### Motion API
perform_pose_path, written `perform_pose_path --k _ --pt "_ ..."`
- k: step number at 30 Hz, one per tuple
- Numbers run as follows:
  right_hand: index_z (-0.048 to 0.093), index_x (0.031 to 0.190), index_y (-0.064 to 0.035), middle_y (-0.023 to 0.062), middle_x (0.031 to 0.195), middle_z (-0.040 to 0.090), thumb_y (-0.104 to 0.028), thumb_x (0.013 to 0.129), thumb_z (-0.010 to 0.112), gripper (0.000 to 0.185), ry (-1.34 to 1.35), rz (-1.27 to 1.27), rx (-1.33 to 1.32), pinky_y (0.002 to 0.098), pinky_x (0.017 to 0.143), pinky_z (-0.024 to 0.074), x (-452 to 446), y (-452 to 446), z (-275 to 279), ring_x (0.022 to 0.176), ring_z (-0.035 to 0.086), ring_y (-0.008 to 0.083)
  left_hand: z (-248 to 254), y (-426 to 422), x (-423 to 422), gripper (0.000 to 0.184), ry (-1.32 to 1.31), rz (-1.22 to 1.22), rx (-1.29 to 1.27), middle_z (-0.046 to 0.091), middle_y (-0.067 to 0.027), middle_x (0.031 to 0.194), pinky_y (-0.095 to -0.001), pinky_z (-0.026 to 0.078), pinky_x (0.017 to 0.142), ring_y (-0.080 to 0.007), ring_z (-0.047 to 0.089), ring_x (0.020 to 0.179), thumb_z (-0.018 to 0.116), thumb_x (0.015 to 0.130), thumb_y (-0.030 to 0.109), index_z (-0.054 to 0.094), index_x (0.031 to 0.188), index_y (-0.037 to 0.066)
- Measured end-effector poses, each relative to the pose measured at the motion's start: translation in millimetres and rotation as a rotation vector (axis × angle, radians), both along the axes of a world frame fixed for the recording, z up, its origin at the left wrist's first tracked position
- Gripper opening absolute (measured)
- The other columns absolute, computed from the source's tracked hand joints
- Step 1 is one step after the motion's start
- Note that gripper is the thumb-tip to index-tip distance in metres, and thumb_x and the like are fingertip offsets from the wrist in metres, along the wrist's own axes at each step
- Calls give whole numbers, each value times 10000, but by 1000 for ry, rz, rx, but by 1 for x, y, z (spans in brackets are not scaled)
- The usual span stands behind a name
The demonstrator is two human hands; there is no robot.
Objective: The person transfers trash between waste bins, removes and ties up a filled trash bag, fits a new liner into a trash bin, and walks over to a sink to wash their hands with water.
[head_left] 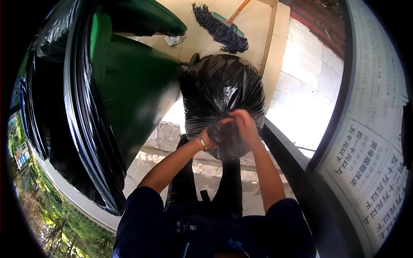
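One full black bag point(223, 79) sits just beyond the left hand point(209, 139), which curls closed around its gathered neck point(228, 136), and the right hand point(246, 124), half-curled at the same bunched plastic, its grip too blurred to tell, with a green bin point(135, 81) to the left.

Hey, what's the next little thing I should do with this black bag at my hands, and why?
Probably draw the bunched plastic snug and knot it, I'd say. The black bag looks full and rounded, it creases in toward your left hand and right hand, and that plastic hangs loose between them. Blur hides whether you've begun a knot.
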State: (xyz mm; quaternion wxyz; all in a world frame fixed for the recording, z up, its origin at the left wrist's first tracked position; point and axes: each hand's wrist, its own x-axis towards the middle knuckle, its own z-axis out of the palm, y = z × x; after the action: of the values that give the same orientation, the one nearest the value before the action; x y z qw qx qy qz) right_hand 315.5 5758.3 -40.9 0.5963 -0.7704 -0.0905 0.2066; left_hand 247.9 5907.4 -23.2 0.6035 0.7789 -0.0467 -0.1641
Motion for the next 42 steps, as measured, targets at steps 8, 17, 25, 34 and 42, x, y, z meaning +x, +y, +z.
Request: perform_pose_path --k 8,17,25,34,42 --pt "479 975 -18 65 676 536 -9 730 436 249 381 427 -120 224 548 415 25 11 -55 564 514 108 -36 8 29 540 -190 96 782 438 -145 786 -335 447 561 -288 523 678 480 672 26 348 1173 180" --pt "477 913 -20 21 696 509 18 665 521 254 439 304 -27 198 447 382 40 3 -1 522 467 65 -21 -9 27 165 -420 578 400 514 -87 923 -336 430 667 -273 520 766 530 648 68 459 795 90" --pt "502 819 -51 11 669 499 -278 747 562 245 514 -59 -49 172 395 335 39 -3 27 502 459 54 -17 -5 -8 273 -455 247 461 544 -53 919 -309 370 731 -206 515 852 568 631 123 581 897 183" --pt "584 772 -51 -33 537 418 -370 784 481 336 686 3 -43 172 365 252 27 -4 12 410 326 43 17 -14 -3 220 -579 56 536 468 -64 1066 -315 378 759 -216 456 964 605 609 132 613 822 184" --pt "506 972 -166 -33 539 347 -168 797 452 183 953 -690 254 162 306 222 39 -27 -41 357 267 45 -28 -15 -60 460 103 651 -258 402 -133 1124 -285 268 922 -254 350 1087 554 632 -4 439 1076 30"
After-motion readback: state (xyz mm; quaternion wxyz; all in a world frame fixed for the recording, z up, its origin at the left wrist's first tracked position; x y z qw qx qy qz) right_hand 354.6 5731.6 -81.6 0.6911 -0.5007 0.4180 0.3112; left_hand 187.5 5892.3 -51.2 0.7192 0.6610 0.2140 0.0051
